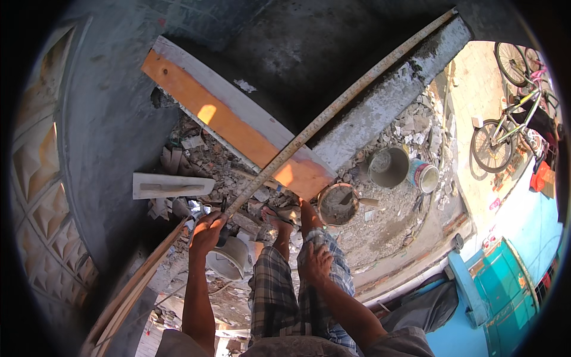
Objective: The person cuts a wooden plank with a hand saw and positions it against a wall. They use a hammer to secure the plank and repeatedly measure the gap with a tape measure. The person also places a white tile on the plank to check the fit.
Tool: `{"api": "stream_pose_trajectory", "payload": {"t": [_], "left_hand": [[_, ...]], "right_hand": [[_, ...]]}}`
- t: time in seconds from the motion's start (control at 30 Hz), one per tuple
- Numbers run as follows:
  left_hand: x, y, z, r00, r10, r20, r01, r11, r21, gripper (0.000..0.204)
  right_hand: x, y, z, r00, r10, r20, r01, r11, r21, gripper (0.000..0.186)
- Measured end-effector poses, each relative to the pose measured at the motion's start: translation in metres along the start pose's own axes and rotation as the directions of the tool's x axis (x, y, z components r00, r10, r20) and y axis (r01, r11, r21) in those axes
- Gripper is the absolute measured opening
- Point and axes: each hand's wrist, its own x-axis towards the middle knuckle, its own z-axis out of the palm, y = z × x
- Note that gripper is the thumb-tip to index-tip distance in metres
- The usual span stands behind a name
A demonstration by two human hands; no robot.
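My left hand [205,233] is closed on the lower end of a long, mottled straight bar [357,84]. The bar slants up to the far right, across an orange and white board [205,114] and along a grey concrete ledge [392,89]. My right hand [316,262] rests on my right thigh, fingers apart and holding nothing. A grey bucket [228,265] is just right of my left hand. Near my right foot stands a round container [336,213] of grey material with a trowel [369,202]. A flat float [160,186] lies on rubble at the left.
Rubble [410,125] surrounds my feet, with a metal bucket [388,168] and smaller pail [424,178] at right. Long planks [134,284] lean at lower left beside a patterned wall [50,208]. Bicycles [493,143] stand at far right; a teal panel [499,294] is lower right.
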Motion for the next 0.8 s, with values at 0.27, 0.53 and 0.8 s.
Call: {"api": "stream_pose_trajectory", "payload": {"t": [0.27,0.53,0.8], "left_hand": [[-0.061,-0.023,0.025,0.991,0.04,0.128,-0.005,0.965,-0.263,0.034],[-0.147,-0.09,0.122,0.956,-0.007,0.293,0.153,0.865,-0.477,0.037],[-0.178,-0.147,0.184,0.974,-0.063,0.218,0.166,0.852,-0.496,0.036]], "right_hand": [[0.003,0.002,0.006,0.999,-0.016,-0.045,0.014,0.999,-0.03,0.095],[0.004,-0.003,0.021,0.997,-0.034,-0.074,0.028,0.997,-0.076,0.092],[0.003,-0.006,0.031,0.984,-0.111,-0.138,0.081,0.975,-0.207,0.09]]}}
